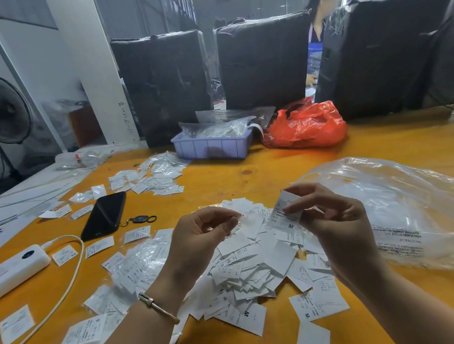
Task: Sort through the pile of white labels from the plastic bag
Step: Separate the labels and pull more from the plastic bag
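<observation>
White labels lie heaped in a pile (253, 271) on the yellow table (325, 150), and I take that pile as my landmark. My right hand (332, 218) hangs just above it, thumb and fingers pinching one label (285, 216) tilted up toward my face, I'd say so the print faces me; a bold M shows at its lower edge, the fine lines above it too small to read. My left hand (205, 234) hovers over the pile's left side, fingers curled in toward the thumb; whether they pinch a scrap I cannot tell. Loose letters show in the heap: XS, L, S, and M on two labels at its near edge, so size looks like the sorting key. Right of the pile slumps the clear bag (398, 209), mouth toward the heap, its warning print upside down to me; only "ATTENTION" can be guessed. Left of the pile sit small bagged labels (135, 260), maybe sorted lots, one at the near left marked S. Further left lie my phone (105, 215) and a white power bank (13, 267), parked clear of the work. Beyond the pile stand a lilac tray (211, 147) and a red bag (308, 127).
</observation>
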`<control>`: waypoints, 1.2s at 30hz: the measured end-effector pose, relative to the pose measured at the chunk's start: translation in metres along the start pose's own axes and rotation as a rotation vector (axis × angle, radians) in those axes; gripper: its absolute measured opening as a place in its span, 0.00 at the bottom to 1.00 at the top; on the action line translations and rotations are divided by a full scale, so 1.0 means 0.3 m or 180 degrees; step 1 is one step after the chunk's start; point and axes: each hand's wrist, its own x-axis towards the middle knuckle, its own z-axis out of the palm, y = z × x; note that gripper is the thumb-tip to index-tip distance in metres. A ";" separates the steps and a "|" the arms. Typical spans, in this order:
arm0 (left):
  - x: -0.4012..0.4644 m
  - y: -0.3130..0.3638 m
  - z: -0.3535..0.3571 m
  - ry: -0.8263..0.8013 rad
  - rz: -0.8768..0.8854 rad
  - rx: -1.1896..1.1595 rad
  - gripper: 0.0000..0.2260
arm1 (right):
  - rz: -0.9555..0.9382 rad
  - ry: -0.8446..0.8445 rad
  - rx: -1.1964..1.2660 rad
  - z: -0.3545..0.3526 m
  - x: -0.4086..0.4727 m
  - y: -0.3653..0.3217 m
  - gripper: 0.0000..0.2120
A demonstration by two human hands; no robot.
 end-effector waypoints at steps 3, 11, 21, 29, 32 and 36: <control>0.002 0.004 -0.006 0.0182 0.0130 0.0409 0.05 | 0.0025 -0.0038 -0.0131 0.006 -0.001 -0.003 0.25; -0.002 0.005 -0.005 -0.0152 0.0223 0.0620 0.04 | 0.0398 -0.0248 -0.0211 -0.001 -0.004 0.005 0.13; -0.024 0.017 0.013 -0.0137 0.1015 0.1063 0.07 | 0.0693 -0.0587 -0.1551 0.034 -0.019 0.035 0.18; -0.032 0.020 0.025 0.0018 0.1412 0.1335 0.09 | -0.0054 0.0272 -0.0768 0.010 -0.019 0.000 0.21; -0.033 0.024 0.025 0.0059 0.1512 0.1425 0.11 | 0.0137 -0.0007 -0.0960 0.013 -0.011 -0.001 0.18; -0.032 0.024 0.029 -0.0115 0.1779 0.1739 0.11 | 0.0701 -0.0690 -0.1213 0.040 -0.019 0.005 0.12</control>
